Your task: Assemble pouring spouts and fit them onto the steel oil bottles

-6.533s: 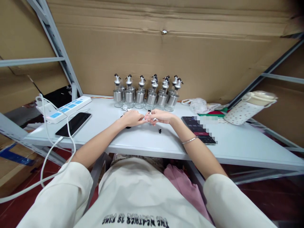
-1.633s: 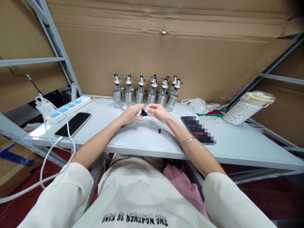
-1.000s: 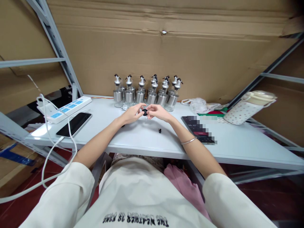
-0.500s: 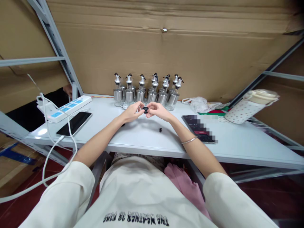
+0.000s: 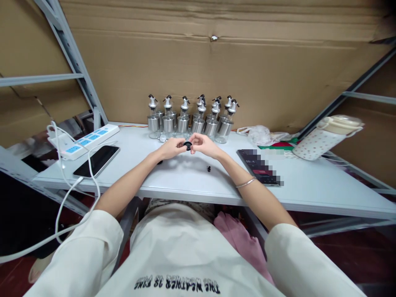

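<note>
A small round black part (image 5: 188, 145) is pinched between my two hands, just above the white table (image 5: 185, 179). My left hand (image 5: 171, 148) grips its left side with thumb and fingers. From the right, my right hand (image 5: 204, 145) holds it by the fingertips. A tiny black piece (image 5: 209, 168) lies on the table below my right hand. Another dark piece (image 5: 160, 162) shows partly beside my left wrist. Behind my hands stand several glass and steel dispenser bottles (image 5: 168, 123) with white and black spouts. A small white round item (image 5: 162, 138) sits by the bottles.
On the left are a power strip (image 5: 89, 142), a phone (image 5: 97, 161) and a looping white cable (image 5: 98, 185). To the right lie another phone (image 5: 253, 165), clear plastic bags (image 5: 262, 135) and a dotted tumbler (image 5: 321, 142). Cardboard (image 5: 154, 62) walls the back.
My left fingers have closed in more tightly around the black part, and it has tilted slightly. At far left, a dark-clothed person's arm and hand have shifted.
</note>
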`<state>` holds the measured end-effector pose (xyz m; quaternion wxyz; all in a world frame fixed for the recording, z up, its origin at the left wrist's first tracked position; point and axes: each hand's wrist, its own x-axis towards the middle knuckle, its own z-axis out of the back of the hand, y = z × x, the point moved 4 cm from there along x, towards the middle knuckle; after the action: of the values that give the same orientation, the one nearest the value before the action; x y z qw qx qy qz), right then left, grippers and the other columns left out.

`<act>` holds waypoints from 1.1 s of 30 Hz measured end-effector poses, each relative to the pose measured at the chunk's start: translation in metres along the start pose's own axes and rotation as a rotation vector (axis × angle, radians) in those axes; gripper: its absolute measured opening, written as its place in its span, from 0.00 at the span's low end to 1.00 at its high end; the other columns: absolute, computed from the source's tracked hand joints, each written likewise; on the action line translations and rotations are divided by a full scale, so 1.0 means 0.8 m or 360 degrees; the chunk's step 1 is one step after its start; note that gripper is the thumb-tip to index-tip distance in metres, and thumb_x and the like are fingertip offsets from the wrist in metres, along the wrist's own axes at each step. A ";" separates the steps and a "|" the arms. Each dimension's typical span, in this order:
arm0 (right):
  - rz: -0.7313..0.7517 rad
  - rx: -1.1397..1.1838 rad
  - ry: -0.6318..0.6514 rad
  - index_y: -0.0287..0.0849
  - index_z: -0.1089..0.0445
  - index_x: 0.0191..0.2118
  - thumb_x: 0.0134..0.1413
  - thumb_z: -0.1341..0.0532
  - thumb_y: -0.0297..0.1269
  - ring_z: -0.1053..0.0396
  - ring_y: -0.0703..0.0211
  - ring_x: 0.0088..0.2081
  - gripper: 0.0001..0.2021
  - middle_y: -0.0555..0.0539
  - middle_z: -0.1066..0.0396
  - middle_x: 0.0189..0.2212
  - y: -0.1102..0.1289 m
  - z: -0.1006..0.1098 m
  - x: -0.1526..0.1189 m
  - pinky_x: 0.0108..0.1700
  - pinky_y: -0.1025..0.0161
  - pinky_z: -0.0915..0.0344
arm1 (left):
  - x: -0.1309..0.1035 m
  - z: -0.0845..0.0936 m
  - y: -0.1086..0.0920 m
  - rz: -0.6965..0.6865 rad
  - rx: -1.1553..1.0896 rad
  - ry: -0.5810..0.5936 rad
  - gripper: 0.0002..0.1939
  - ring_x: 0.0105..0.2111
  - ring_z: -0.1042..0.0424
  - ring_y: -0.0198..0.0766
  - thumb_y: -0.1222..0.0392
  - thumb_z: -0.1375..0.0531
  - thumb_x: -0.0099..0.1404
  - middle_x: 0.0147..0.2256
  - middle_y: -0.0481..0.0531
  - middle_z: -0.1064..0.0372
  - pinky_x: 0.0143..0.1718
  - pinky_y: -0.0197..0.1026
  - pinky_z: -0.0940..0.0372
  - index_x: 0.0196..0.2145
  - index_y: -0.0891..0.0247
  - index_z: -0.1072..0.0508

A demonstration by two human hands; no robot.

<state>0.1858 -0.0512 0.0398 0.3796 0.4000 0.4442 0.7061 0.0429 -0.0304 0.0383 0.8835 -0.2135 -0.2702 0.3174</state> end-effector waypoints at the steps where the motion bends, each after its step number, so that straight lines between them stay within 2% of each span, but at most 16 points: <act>1: 0.0022 -0.0001 -0.0004 0.41 0.38 0.30 0.36 0.40 0.29 0.33 0.67 0.21 0.10 0.55 0.32 0.18 0.002 -0.001 0.000 0.28 0.67 0.35 | 0.000 0.001 -0.001 -0.0003 -0.0011 -0.0024 0.12 0.22 0.44 0.31 0.52 0.51 0.54 0.19 0.43 0.44 0.27 0.36 0.49 0.21 0.62 0.43; 12: 0.0106 -0.0046 -0.0008 0.42 0.40 0.28 0.37 0.38 0.31 0.34 0.67 0.20 0.10 0.56 0.33 0.17 0.006 -0.004 -0.002 0.27 0.67 0.39 | 0.000 0.008 -0.010 -0.0034 0.0074 -0.0110 0.10 0.21 0.47 0.30 0.55 0.49 0.50 0.18 0.43 0.48 0.25 0.36 0.51 0.19 0.63 0.45; 17: 0.0105 -0.0020 -0.0028 0.42 0.40 0.28 0.37 0.38 0.29 0.34 0.67 0.21 0.10 0.55 0.32 0.17 0.005 -0.003 -0.001 0.28 0.68 0.38 | 0.000 0.006 -0.006 -0.0050 0.0120 -0.0136 0.10 0.21 0.45 0.30 0.56 0.48 0.51 0.18 0.43 0.45 0.25 0.35 0.50 0.19 0.63 0.44; 21: 0.0089 0.0080 -0.0170 0.42 0.42 0.29 0.34 0.34 0.32 0.31 0.65 0.26 0.15 0.53 0.30 0.22 -0.003 0.007 0.005 0.32 0.66 0.36 | 0.000 0.006 -0.003 -0.0117 0.0057 -0.0213 0.10 0.24 0.38 0.31 0.54 0.47 0.57 0.24 0.45 0.37 0.28 0.35 0.43 0.29 0.63 0.38; 25: 0.0122 0.0138 -0.0329 0.43 0.43 0.29 0.32 0.30 0.39 0.33 0.66 0.27 0.20 0.54 0.32 0.26 -0.007 0.019 0.008 0.33 0.66 0.36 | 0.000 0.005 -0.003 -0.0153 -0.0081 -0.0296 0.17 0.31 0.33 0.32 0.50 0.46 0.61 0.38 0.51 0.32 0.33 0.35 0.38 0.43 0.64 0.38; 29: 0.0183 0.0065 -0.0345 0.42 0.41 0.27 0.32 0.29 0.41 0.33 0.66 0.30 0.20 0.53 0.32 0.28 -0.002 0.022 0.005 0.36 0.65 0.35 | 0.001 0.003 -0.002 -0.0169 -0.0114 -0.0331 0.17 0.33 0.32 0.32 0.51 0.47 0.63 0.43 0.53 0.33 0.36 0.35 0.36 0.46 0.63 0.39; 33: 0.0207 -0.0066 -0.0286 0.41 0.33 0.31 0.37 0.32 0.41 0.31 0.61 0.37 0.15 0.49 0.28 0.33 0.003 0.021 0.003 0.44 0.61 0.34 | 0.002 0.003 0.001 -0.0214 -0.0109 -0.0361 0.17 0.33 0.32 0.31 0.52 0.46 0.63 0.43 0.52 0.34 0.36 0.34 0.36 0.47 0.63 0.39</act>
<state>0.2000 -0.0446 0.0471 0.3793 0.4818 0.3668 0.6997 0.0420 -0.0286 0.0399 0.8587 -0.1876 -0.3929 0.2701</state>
